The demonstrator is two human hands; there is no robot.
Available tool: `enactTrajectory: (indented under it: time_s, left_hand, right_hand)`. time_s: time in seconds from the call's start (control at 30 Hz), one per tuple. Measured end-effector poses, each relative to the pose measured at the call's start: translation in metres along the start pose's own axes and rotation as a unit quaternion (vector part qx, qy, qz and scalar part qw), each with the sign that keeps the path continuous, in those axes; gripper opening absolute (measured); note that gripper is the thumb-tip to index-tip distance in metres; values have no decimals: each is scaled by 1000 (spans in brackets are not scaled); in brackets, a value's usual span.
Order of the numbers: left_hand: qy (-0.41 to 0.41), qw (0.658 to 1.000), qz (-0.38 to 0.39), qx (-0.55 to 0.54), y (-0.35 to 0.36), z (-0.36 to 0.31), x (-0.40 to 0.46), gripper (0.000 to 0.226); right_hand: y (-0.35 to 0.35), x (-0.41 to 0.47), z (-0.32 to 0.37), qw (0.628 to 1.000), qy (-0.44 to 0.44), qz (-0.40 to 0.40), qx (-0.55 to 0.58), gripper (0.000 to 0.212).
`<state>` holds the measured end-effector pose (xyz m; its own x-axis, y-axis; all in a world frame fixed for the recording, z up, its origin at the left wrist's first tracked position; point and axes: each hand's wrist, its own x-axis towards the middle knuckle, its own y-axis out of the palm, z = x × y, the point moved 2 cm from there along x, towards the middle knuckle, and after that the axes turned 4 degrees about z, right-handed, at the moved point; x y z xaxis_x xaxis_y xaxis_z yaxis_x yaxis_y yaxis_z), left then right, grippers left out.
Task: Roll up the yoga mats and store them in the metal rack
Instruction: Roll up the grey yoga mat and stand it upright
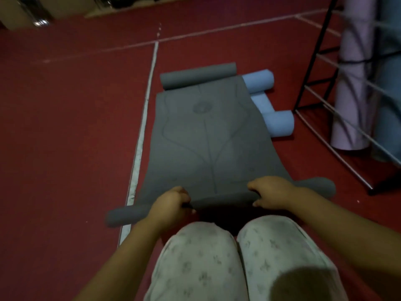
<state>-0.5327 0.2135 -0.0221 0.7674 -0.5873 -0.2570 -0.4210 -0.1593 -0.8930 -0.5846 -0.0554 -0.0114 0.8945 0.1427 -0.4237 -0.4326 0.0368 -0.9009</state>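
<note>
Grey line-printed mat (pixel 206 137), light-blue rolls (pixel 258 81), red floor (pixel 65 127), seemingly lilac roll (pixel 351 94)

grey mat (pixel 204 135): matt foam | rack (pixel 321 51): black metal | floor (pixel 65 127): matt red

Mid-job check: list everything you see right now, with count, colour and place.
Spread mat: one, grey, on the floor, its near end rolled under both hands.
Rolled mat: one, grey, at the spread mat's far end.
Blue rolls: three visible, light blue, right of the spread mat; the mat partly covers them.
Metal rack: one, black frame, far right.
Stored mats: at least two, pale purple and blue, upright in the rack.
Floor: red, pale lines.
Left hand: grips the roll.
Right hand: grips the roll.
Knees: two, pale patterned trousers.
</note>
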Motion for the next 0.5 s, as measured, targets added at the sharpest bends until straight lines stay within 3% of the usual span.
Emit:
enactTrajectory:
  time_s: [0.13,0.3,0.37,0.5]
  left_hand:
    - [21,989,-147,24,-51,-33,-57,19]
    - [80,946,-302,85,-103,-77,-130,10]
    - [125,931,-315,134,-102,-85,-161,11]
    - [192,929,-268,170,-74,-90,-204,31]
  right_hand:
    - [-42,-59,27,994,-1,-97,49,30]
    - [-75,-141,61,964,13,-267,5,24]
    - [-61,-172,75,956,16,-293,0,20]
    - [-25,-217,88,941,-10,-337,15,20]
